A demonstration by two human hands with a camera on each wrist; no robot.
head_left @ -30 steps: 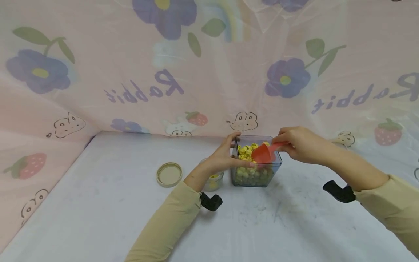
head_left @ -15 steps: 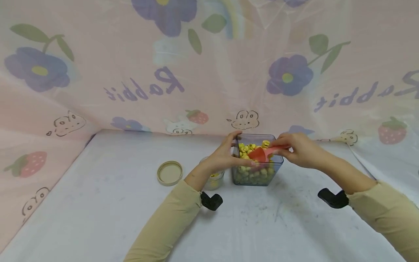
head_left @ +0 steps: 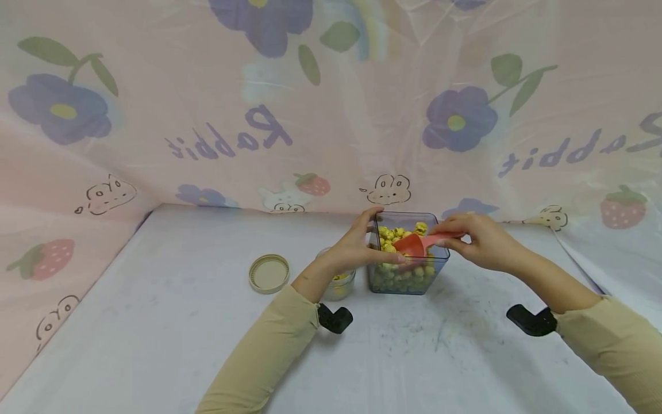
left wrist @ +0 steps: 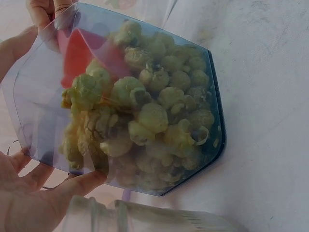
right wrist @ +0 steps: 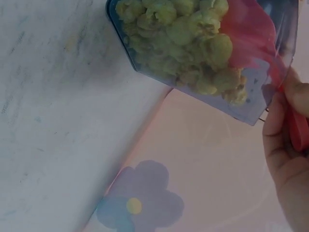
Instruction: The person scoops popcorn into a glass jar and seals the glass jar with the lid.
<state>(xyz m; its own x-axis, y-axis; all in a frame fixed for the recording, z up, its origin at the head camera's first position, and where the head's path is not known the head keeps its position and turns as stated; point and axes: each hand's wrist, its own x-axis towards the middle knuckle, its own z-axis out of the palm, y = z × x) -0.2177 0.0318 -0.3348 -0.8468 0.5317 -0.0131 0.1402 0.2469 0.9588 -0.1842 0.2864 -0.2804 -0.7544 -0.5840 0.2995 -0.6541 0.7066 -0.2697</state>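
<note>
Nearest my head camera, I record two tan sleeves (head_left: 258, 356) with a black mount (head_left: 335, 319) at each cuff. A clear jar (head_left: 338, 292) with yellow contents stands partly hidden behind the left wrist, just left of the box; whether they touch I cannot tell. The lid (head_left: 269, 274) lies flat, farther left. The left hand (head_left: 354, 250) grips the box (head_left: 403, 219), thumb at its near rim, fingers along its left side. The box stands upright on the table (head_left: 155, 328), holding popcorn (head_left: 387, 236). I find the right hand (head_left: 478, 238) pinching the handle of the scoop (head_left: 414, 244), whose bowl sits in the popcorn. Behind everything hangs a pink printed sheet (head_left: 351, 155).
</note>
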